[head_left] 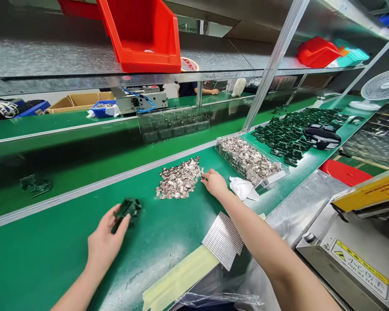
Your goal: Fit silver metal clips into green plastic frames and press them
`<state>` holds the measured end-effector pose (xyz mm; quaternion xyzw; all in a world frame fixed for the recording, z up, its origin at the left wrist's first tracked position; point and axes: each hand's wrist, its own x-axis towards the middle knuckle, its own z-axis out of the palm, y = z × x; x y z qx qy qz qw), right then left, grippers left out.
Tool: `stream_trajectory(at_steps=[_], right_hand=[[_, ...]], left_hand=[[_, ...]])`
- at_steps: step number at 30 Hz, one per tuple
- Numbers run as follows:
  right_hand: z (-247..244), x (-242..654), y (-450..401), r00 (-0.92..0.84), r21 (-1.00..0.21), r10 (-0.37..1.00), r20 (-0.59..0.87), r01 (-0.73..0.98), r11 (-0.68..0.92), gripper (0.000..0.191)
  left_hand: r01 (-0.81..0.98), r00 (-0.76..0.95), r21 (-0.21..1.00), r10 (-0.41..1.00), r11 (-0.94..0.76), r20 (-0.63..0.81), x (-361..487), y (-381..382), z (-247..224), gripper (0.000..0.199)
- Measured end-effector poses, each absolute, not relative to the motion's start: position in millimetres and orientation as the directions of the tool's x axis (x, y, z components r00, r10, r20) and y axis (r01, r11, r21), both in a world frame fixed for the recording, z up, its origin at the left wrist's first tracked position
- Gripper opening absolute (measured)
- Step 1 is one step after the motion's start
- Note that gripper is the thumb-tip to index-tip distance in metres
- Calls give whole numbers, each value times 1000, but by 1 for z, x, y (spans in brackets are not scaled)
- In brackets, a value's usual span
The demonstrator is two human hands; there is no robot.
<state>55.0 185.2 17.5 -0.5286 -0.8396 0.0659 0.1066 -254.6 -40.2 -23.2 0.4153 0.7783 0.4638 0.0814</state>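
My left hand (106, 239) is closed around a dark green part (131, 210), held above the green bench at the lower left; the part is slightly blurred. My right hand (215, 183) has its thumb and fingers pinched together at the right edge of a pile of small silvery metal pieces (179, 179). Something small and dark shows at those fingertips, too small to name. Behind and right of that hand, a clear tray (249, 160) is full of similar metal pieces. A crumpled white cloth or tissue (243, 188) lies beside it.
A silver gridded sheet (223, 239) and yellow tape (181, 276) lie at the front edge. Many green parts (288, 129) and a black pouch (322, 137) are at the back right. A red bin (149, 39) stands on the overhead shelf; a metal machine (350, 259) is at right. Another person's hand (215, 91) shows behind.
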Motion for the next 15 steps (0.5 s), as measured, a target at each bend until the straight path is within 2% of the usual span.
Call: stream_trajectory(at_steps=[4,9,13,15], right_hand=[[10,77,174,-528,-124,844,95,835,537,22],[14,127,138,-656,-42,752,59,751,659,27],[19,169,103,-716,-32,698,30,697,717,29],[20,189,86,-732,-20,679,59,679,734,33]], left_hand=[[619,-521,750,836,232,172,-220,-67,-19,66],[738,-284,654,956,168,75,-230,-50,0,99],[820,-61,571,998,45,10,-244,-29,4,102],[820,-30,570,999,38,-24,-245,-22,3,99]])
